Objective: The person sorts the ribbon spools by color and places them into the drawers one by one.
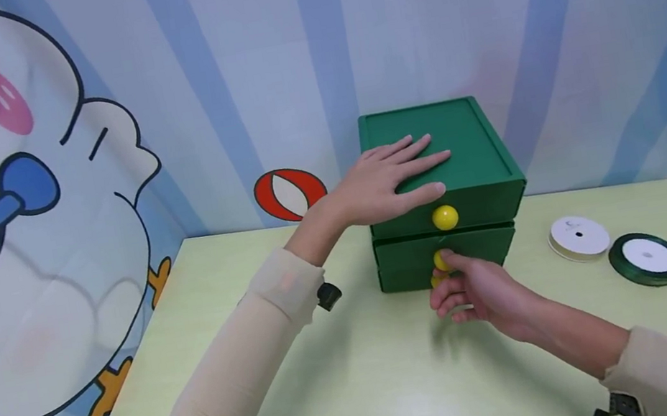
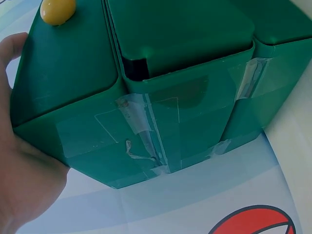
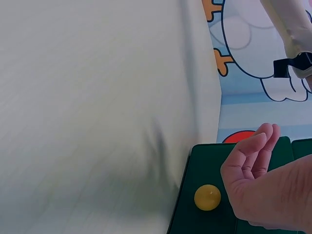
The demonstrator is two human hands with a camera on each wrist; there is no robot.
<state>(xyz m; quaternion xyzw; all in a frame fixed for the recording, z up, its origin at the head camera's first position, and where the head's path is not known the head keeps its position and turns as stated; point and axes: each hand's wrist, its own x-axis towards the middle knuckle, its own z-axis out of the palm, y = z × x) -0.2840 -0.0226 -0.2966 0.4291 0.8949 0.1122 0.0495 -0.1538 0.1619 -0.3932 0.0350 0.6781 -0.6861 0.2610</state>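
Observation:
A green drawer box [image 1: 435, 130] with yellow knobs stands against the back of the table. My left hand [image 1: 385, 182] lies on its top with the fingers spread and straight; the thumb reaches the front edge above the top knob [image 1: 445, 217]. In the left wrist view, clear tape [image 2: 136, 117] crosses the side of the box. At the lower front, my right hand [image 1: 484, 293] pinches a yellow knob [image 1: 441, 261] between thumb and finger. Just below, another knob [image 3: 207, 197] shows; in the right wrist view the pinched knob is hidden behind the hand.
Right of the box lie a white ribbon spool [image 1: 578, 237] and a dark green ribbon spool [image 1: 646, 259] on the pale table [image 1: 360, 378]. Behind stands a blue-striped backdrop [image 1: 270, 58] with a cartoon bird at the left and a red-and-white ball.

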